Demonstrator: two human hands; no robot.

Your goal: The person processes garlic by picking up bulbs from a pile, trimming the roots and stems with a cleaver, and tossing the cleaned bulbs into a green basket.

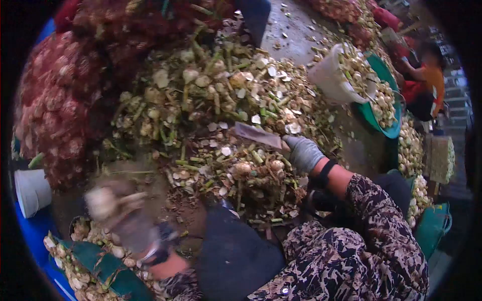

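My right hand (305, 153), in a grey glove, is closed around the handle of a broad-bladed knife (258, 135). Its blade points left over the pile of garlic with cut stems and loose skins (201, 90). At the lower left, my gloved left hand (136, 232) is smeared by motion. A pale garlic bulb (102, 202) with a stub of stem shows at its fingers, and the hand appears to grip it. Below that hand, trimmed garlic bulbs (68, 258) lie around a dark green container edge (108, 268).
Red mesh sacks of garlic (55, 110) stand at the left, above a white bucket (32, 193). A tipped white bucket (329, 75) spills garlic into a green basin (389, 75). Another person (429, 80) sits at the upper right. A green tub (434, 228) is at the right.
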